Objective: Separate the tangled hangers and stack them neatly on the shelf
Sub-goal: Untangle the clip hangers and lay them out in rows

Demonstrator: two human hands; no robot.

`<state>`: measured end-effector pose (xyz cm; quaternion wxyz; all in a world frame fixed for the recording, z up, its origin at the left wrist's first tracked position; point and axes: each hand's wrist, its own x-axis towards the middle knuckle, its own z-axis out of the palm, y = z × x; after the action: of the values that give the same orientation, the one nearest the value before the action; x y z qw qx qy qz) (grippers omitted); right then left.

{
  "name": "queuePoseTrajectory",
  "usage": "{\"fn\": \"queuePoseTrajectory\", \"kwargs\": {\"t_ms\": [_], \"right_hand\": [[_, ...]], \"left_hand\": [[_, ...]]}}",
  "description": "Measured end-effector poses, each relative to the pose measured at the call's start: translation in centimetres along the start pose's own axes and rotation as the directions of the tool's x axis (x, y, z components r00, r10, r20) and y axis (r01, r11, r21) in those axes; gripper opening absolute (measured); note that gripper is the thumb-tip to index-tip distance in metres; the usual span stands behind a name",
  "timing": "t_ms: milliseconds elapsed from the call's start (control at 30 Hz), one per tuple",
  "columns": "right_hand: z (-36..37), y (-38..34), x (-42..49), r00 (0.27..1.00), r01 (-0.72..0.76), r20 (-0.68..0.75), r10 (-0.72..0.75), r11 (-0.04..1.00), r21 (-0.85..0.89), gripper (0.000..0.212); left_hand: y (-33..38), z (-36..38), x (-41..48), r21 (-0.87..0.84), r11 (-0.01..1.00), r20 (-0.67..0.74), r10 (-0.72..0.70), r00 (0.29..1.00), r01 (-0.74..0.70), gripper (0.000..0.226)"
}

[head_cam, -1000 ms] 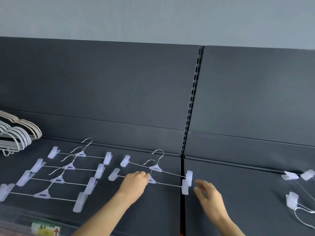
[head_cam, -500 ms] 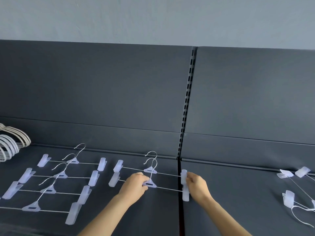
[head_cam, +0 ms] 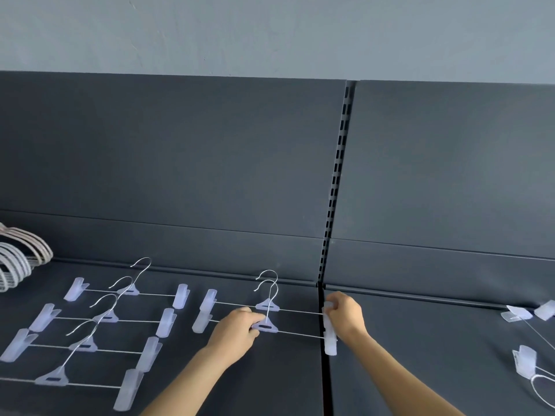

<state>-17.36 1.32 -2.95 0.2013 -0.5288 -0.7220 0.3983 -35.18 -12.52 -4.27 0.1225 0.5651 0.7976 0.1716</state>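
Front clip hanger (head_cam: pixel 265 327), flat on shelf (head_cam: pixel 270 385) just left of the slotted upright (head_cam: pixel 336 187): left hand (head_cam: pixel 237 328) grip clamped on its centre, right hand (head_cam: pixel 345 318) grip pinching end clips (head_cam: pixel 329 343) at the upright's foot; advise nudging level until hooks and clips line with the hanger behind (head_cam: pixel 267 306).

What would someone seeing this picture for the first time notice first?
Two bare hands working mid-shelf: the left hand grips the front clip hanger at its plastic centre, while the right hand pinches the right-end clips by the shelf seam. To their left, four clip hangers lie in a staggered row on the dark shelf, with a bundle of white hangers at the far left edge and loose clip hangers at far right.
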Motion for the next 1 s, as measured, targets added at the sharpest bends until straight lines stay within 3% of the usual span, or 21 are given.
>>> {"fn": "queuePoseTrajectory", "kwargs": {"t_ms": [133, 467, 600, 833, 1000], "right_hand": [[0.5, -0.1, 0.9, 1.0, 0.002, -0.023, -0.002, 1.0, 0.019, 0.016], [0.2, 0.7, 0.3, 0.998, 0.024, -0.056, -0.019, 0.996, 0.081, 0.016], [-1.7, 1.7, -0.8, 0.996, 0.034, -0.087, -0.027, 0.996, 0.08, 0.027], [-8.7, 7.2, -4.2, 0.976, 0.089, -0.19, -0.103, 0.993, -0.083, 0.029], [-14.9, 11.8, -6.7, 0.969, 0.09, -0.194, -0.151, 0.953, -0.288, 0.037]], "left_hand": [[-0.1, 0.0, -0.1, -0.02, 1.0, -0.016, 0.014, 1.0, -0.015, 0.008], [0.6, -0.5, -0.3, 0.017, 1.0, 0.014, -0.026, 1.0, 0.026, 0.015], [1.5, -0.9, -0.8, 0.041, 0.998, 0.029, -0.047, 0.998, 0.046, 0.037], [7.5, 0.0, -0.8, -0.042, 0.998, -0.153, 0.041, 0.987, -0.048, 0.042], [15.9, 2.3, -0.4, -0.008, 0.985, -0.076, 0.172, 0.982, -0.173, 0.04]]}}
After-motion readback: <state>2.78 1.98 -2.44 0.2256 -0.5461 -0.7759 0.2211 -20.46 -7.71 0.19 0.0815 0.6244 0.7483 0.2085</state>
